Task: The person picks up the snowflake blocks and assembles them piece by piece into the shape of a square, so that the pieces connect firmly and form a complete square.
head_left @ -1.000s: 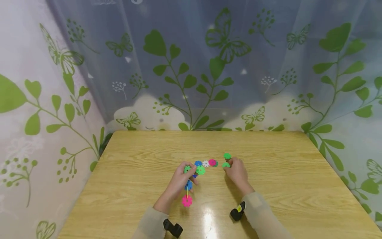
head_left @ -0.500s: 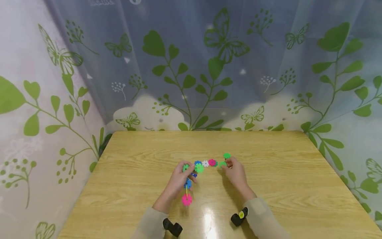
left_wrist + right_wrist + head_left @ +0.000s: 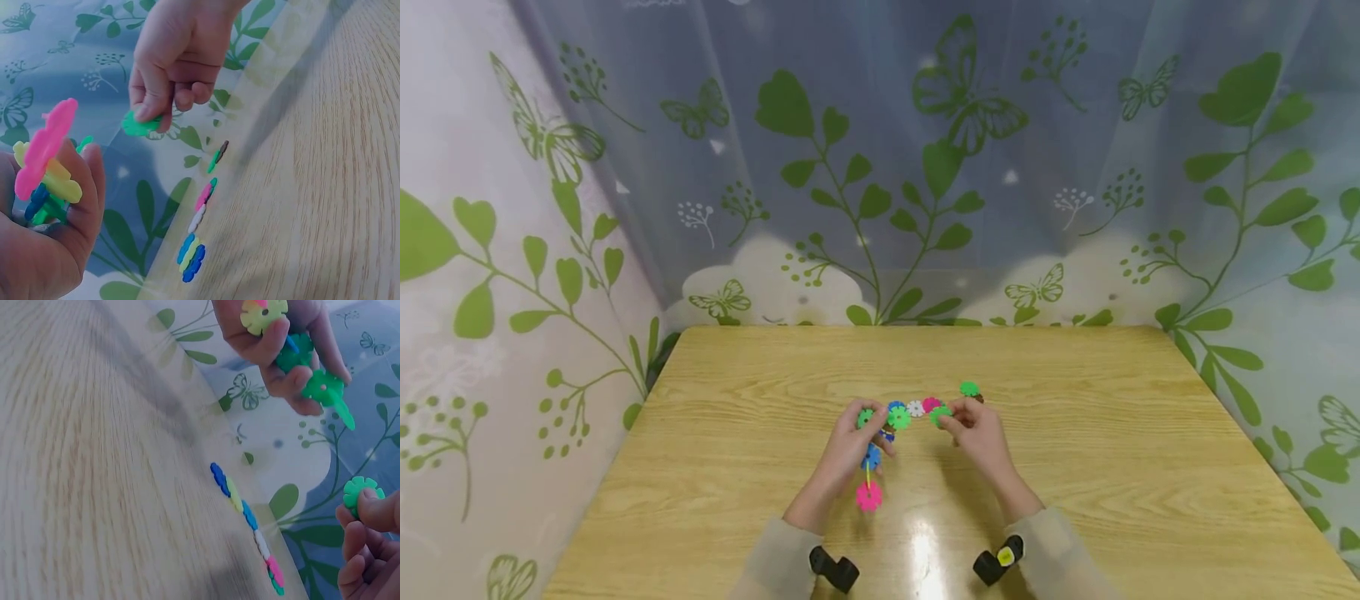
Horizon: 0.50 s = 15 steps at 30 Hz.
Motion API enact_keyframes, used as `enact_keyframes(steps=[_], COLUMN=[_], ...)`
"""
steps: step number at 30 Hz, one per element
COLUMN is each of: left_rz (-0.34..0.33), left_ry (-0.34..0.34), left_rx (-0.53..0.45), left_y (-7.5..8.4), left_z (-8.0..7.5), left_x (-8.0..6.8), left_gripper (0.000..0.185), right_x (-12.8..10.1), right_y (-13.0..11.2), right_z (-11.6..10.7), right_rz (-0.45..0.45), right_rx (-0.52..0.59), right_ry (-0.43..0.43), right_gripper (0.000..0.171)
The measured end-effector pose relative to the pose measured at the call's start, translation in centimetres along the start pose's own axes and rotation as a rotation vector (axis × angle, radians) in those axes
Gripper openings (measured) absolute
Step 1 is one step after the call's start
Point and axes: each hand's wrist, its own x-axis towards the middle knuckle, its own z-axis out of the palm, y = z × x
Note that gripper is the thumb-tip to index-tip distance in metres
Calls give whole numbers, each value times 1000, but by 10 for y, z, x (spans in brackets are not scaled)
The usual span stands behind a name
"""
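Observation:
My left hand (image 3: 850, 437) holds a joined chain of flower-shaped plastic interlocking discs. A pink disc (image 3: 869, 497) hangs at its near end below a blue disc (image 3: 871, 457). In the left wrist view a yellow disc (image 3: 62, 182) sits behind the pink one, and several green discs (image 3: 324, 387) show past my fingers in the right wrist view. Between thumb and forefinger, my right hand (image 3: 985, 446) pinches a single green disc (image 3: 140, 124). It is raised above the table, apart from the chain. My palm and fingers hide part of the chain.
On the wooden table (image 3: 737, 375) lies a row of loose discs: blue, yellow, blue, a white disc (image 3: 197, 219), pink and green. Farther right lie another green disc (image 3: 970, 389) and a brown disc (image 3: 224, 148). Leaf-printed cloth (image 3: 880, 167) hangs behind the table.
My right hand has moved left with the pinched green disc, closer to the chain, and the disc now overlaps the row's end in the head view. The left hand has barely moved.

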Motion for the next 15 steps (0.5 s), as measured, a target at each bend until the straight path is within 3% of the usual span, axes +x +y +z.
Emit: enact_keyframes(steps=[8, 15], left_rz=[18, 18], left_ry=[-16, -18], left_rx=[21, 9], left_y=[23, 25], left_z=[6, 9], left_x=[-14, -15], left_gripper=[29, 33], right_x=[-10, -22], right_y=[-19, -46], right_z=[9, 11], right_rz=[-13, -80], right_rx=[64, 105], right_ry=[-43, -61], right_gripper=[5, 4])
